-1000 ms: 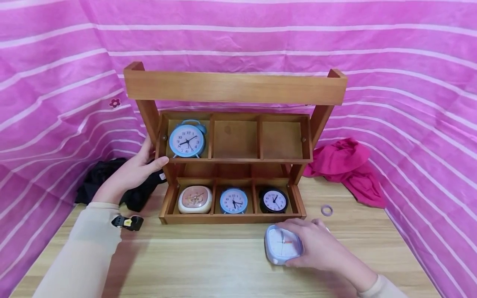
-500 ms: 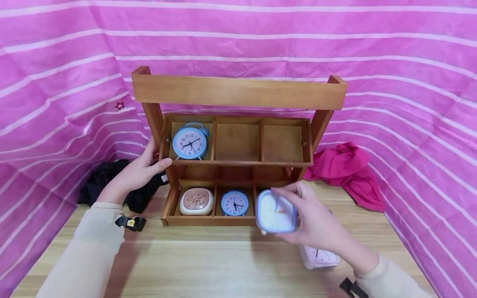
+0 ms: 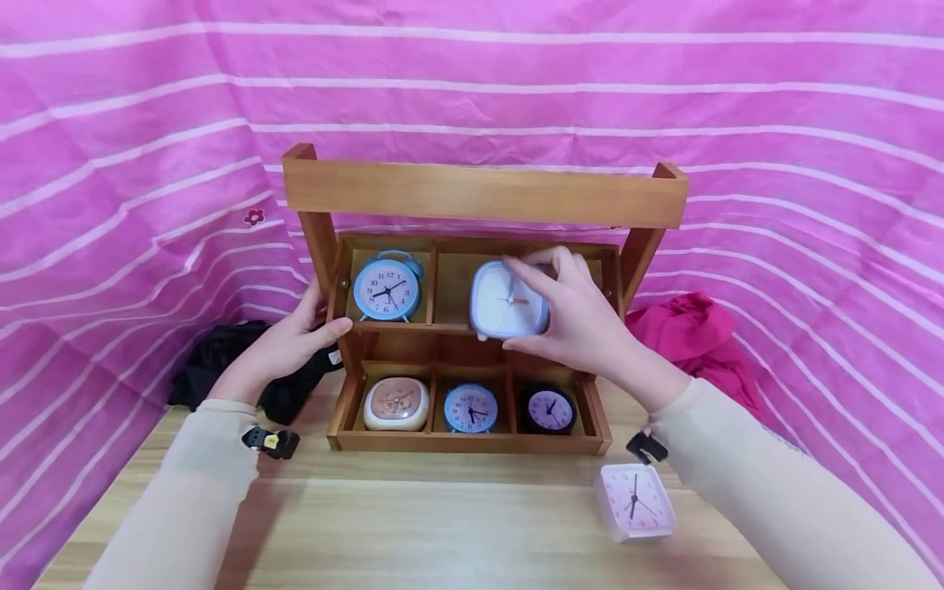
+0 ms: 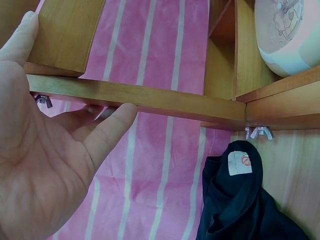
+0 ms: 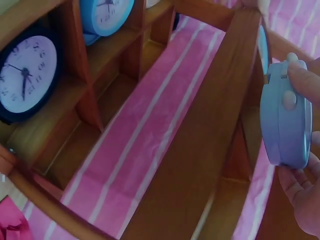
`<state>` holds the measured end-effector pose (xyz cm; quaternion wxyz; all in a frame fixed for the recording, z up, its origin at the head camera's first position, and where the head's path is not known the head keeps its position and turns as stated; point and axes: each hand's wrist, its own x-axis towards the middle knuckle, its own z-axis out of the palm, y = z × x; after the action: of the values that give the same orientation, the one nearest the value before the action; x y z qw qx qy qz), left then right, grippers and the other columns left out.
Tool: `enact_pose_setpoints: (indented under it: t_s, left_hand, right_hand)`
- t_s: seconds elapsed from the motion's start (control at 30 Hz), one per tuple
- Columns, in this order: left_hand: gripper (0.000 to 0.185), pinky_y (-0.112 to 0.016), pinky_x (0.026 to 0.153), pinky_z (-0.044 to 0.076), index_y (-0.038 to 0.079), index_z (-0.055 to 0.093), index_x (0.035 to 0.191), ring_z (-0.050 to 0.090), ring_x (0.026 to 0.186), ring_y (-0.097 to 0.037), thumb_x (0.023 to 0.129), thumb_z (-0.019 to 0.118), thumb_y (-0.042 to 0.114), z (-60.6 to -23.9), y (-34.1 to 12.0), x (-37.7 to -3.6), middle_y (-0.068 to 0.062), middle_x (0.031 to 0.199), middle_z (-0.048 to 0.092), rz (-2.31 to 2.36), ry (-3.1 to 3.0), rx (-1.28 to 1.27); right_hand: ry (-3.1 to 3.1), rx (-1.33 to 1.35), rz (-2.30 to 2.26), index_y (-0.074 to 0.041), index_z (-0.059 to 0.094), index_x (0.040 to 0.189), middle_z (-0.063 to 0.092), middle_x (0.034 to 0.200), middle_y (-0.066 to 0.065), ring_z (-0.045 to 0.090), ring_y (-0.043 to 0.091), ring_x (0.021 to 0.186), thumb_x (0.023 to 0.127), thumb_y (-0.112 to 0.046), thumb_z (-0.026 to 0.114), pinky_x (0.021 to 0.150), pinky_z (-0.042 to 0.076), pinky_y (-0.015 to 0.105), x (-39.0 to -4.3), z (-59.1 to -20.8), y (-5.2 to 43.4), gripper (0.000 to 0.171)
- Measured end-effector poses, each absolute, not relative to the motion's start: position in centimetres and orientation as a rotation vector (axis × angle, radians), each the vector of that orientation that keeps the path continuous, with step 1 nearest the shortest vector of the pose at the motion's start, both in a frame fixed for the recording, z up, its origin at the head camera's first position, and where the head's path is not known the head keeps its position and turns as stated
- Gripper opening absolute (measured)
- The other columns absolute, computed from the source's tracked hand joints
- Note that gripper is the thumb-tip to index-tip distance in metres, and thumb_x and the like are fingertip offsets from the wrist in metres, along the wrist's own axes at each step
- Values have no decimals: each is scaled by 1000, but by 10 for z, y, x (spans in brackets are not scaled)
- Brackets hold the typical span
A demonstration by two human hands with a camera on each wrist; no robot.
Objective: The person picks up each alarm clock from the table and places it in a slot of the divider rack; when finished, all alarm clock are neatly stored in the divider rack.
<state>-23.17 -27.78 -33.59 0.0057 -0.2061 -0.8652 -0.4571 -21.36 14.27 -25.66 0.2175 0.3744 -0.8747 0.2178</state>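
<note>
My right hand (image 3: 568,315) grips a pale blue square clock (image 3: 509,301) and holds it in front of the upper tier of a wooden rack (image 3: 479,192), between the middle and right compartments; the right wrist view shows the clock (image 5: 285,117) edge-on, held by fingertips (image 5: 302,80). My left hand (image 3: 295,340) holds the rack's left side post, thumb on the front; its thumb (image 4: 107,132) presses the wooden rail (image 4: 150,100). A round blue alarm clock (image 3: 387,288) stands in the upper left compartment. The lower tier holds a cream clock (image 3: 396,404), a small blue clock (image 3: 469,407) and a black clock (image 3: 549,410).
A pink square clock (image 3: 634,501) lies face up on the wooden table (image 3: 413,533) at the front right. Black cloth (image 3: 221,360) lies left of the rack, red cloth (image 3: 693,336) to its right. Pink striped fabric (image 3: 111,164) walls in the table on three sides.
My right hand lifted the pale blue clock off the table and carried it up and left to the rack's upper tier. The pink clock came into view. The left hand stayed on the post.
</note>
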Motion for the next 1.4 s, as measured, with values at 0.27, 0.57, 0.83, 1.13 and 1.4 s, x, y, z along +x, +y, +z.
enact_pose_setpoints:
  t_s: [0.27, 0.57, 0.83, 1.13, 1.4]
  left_hand:
    - [96, -71, 118, 26, 50, -13, 162, 29, 151, -49, 107, 61, 24, -337, -277, -232, -17, 172, 18, -1424, -2706, -665]
    - [95, -70, 117, 28, 51, -12, 162, 30, 151, -49, 107, 60, 24, -330, -276, -231, -18, 171, 20, -1437, -2713, -665]
    - [96, -71, 115, 31, 51, -14, 162, 30, 150, -50, 107, 60, 23, -332, -278, -232, -20, 171, 18, -1435, -2717, -658]
    - [97, -71, 116, 30, 49, -14, 163, 30, 150, -49, 107, 60, 20, -338, -280, -232, -19, 171, 18, -1437, -2686, -687]
    - [95, -69, 117, 29, 52, -15, 161, 29, 152, -47, 108, 59, 26, -338, -280, -233, -16, 172, 16, -1414, -2699, -661]
  right_hand:
    - [-2501, 1047, 521, -13, 52, 155, 41, 150, 17, 41, 34, 136, 75, -40, 95, 107, 51, 46, -241, -258, 118, 95]
    - [-2579, 1005, 507, -23, 72, 136, 40, 158, 15, 38, 36, 142, 83, -42, 88, 109, 50, 45, -257, -271, 113, 59]
    - [-2451, 1022, 431, -20, 71, 101, 46, 155, 17, 43, 40, 141, 94, -37, 80, 123, 26, 59, -259, -287, 112, 21]
    - [-2533, 1016, 427, -25, 67, 136, 34, 166, 12, 32, 39, 151, 96, -44, 75, 125, 13, 65, -251, -292, 116, 46]
    - [-2454, 1004, 473, -23, 52, 152, 37, 164, 13, 36, 43, 143, 80, -46, 90, 111, 27, 72, -203, -297, 158, 85]
